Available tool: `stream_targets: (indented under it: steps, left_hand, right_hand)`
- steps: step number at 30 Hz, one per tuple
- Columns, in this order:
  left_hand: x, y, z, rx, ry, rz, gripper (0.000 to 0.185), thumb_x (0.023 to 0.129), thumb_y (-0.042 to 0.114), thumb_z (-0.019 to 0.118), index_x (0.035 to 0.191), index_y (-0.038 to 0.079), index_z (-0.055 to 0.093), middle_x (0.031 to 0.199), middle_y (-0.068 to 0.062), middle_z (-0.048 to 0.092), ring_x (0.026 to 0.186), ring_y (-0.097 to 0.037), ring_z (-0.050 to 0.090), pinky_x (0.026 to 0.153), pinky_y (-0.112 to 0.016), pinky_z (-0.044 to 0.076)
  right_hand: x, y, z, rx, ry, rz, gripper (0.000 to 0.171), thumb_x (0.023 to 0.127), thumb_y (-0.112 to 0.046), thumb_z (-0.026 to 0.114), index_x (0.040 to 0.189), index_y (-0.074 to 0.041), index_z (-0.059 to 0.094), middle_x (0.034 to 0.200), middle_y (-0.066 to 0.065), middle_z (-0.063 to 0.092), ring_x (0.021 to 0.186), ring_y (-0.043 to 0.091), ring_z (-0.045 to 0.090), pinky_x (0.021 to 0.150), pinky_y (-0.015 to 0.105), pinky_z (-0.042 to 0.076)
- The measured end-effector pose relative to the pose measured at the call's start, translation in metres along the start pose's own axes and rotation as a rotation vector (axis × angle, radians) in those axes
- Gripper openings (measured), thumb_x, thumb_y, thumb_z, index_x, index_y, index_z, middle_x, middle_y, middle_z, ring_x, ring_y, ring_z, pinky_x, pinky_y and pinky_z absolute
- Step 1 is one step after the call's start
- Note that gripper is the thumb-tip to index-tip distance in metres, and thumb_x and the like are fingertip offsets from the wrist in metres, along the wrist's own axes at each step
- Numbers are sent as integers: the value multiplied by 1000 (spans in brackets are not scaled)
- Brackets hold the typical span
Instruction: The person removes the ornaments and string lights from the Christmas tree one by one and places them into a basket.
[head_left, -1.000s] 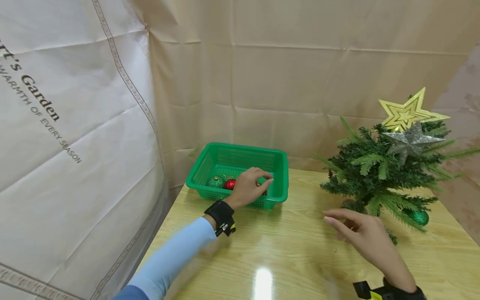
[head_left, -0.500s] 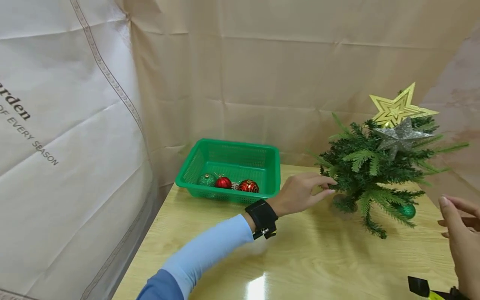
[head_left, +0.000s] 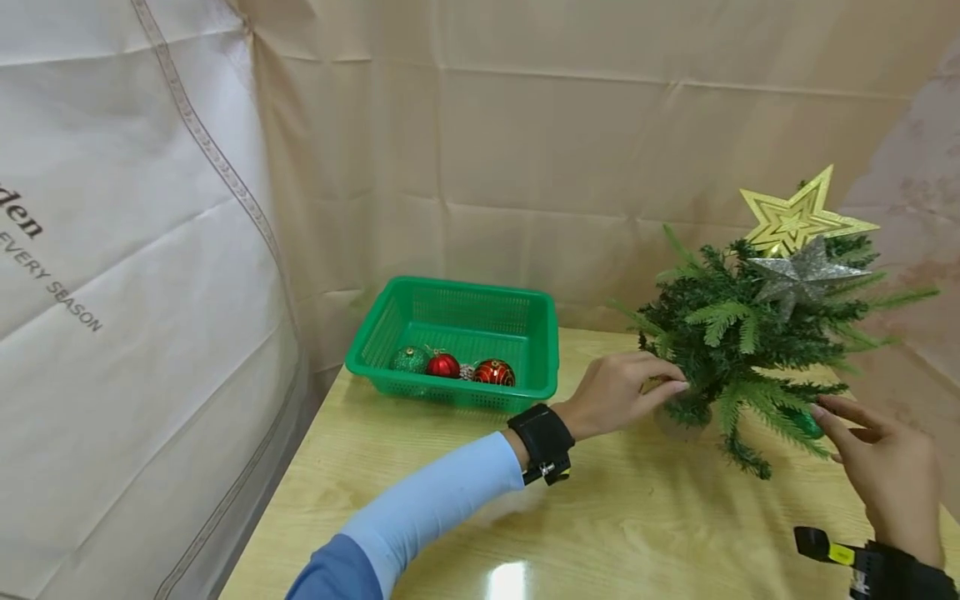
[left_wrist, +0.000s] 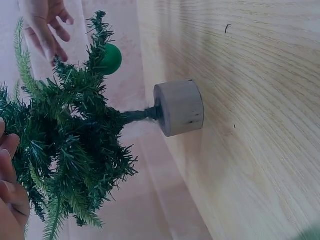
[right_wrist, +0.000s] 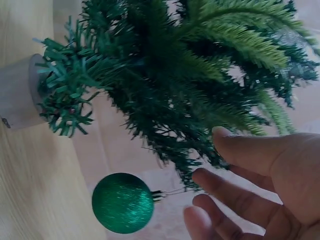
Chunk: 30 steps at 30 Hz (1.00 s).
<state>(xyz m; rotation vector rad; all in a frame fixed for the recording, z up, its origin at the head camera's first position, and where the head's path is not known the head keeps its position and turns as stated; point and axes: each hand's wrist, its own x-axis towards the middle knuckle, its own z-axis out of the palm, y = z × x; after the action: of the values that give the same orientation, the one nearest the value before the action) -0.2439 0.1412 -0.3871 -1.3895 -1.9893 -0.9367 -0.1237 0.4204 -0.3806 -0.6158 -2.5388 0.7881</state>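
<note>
From the head view, the ball [head_left: 806, 422] is hanging at the tree's [head_left: 750, 354] five o'clock. The right hand [head_left: 892, 458], fingers loosely apart beside it, is seemingly gripping nothing; whether the left hand [head_left: 618, 390], at eight o'clock, is pinching anything is unclear. Gently supporting the branch [right_wrist: 170, 145] looks wise.

Left hand [head_left: 618, 392] palm-down, fingers bent — right hand [head_left: 892, 462], thumb and forefinger apart
</note>
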Motion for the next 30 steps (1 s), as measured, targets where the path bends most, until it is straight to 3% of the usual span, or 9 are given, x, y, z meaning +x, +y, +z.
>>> stream_targets:
  steps: [4,9,12,15,17,19,21,24,30]
  left_hand:
    - [0,1,-1,-11,-15,-20,17,94,27,63,107,20,71,95,9,67,65,5,49,54,-10,29]
    - [-1,1,-1,11,-42,-36,17,96,29,60,108,22,71,97,10,67,68,3,52,54,-10,29]
    - [-2,1,-2,20,-52,-39,18,96,30,59,108,23,70,98,10,67,69,2,52,55,-10,29]
    - [-2,0,-2,16,-44,-42,16,96,29,60,107,23,71,97,11,66,65,3,48,54,-10,28]
    - [-2,0,-2,9,-37,-40,16,95,28,61,106,23,71,96,11,67,62,4,45,53,-11,28]
    - [-1,0,-2,5,-34,-34,15,95,27,61,106,22,71,96,10,66,60,4,42,53,-12,27]
    - [-1,1,-2,4,-38,-33,16,96,27,60,107,22,70,97,10,66,59,4,41,53,-12,27]
    - [-1,1,-3,13,-56,-40,17,97,28,58,108,22,70,98,11,66,58,4,40,53,-12,27]
    - [-4,0,-1,23,-75,-50,19,98,30,56,109,23,70,98,12,66,59,5,39,54,-12,27]
  right_hand:
    - [2,5,7,9,22,-2,43,102,-24,47,140,-3,48,128,31,50,90,35,49,74,48,43]
    - [8,4,11,66,47,83,46,101,-27,49,140,-3,46,127,34,51,95,42,49,83,55,42]
    - [12,5,12,94,54,125,46,100,-27,51,141,-6,47,124,30,54,82,20,52,77,47,45]
    - [14,8,13,128,45,136,47,99,-29,54,141,-11,48,102,6,62,72,-2,45,70,36,45]
    - [16,12,12,155,33,135,48,98,-29,55,142,-14,47,93,-12,55,71,-9,42,67,29,45]
    - [17,16,10,151,5,119,50,97,-29,56,144,-14,44,100,-10,57,72,-10,42,64,27,46]
    - [19,18,8,137,-26,108,53,98,-29,56,146,-15,41,121,7,57,74,-8,40,64,28,47]
    - [22,21,6,102,-64,99,54,100,-28,52,149,-13,35,146,28,31,77,-2,39,66,36,47]
    - [28,18,11,149,48,192,43,101,-25,49,140,-9,47,134,19,45,70,-4,40,57,22,46]
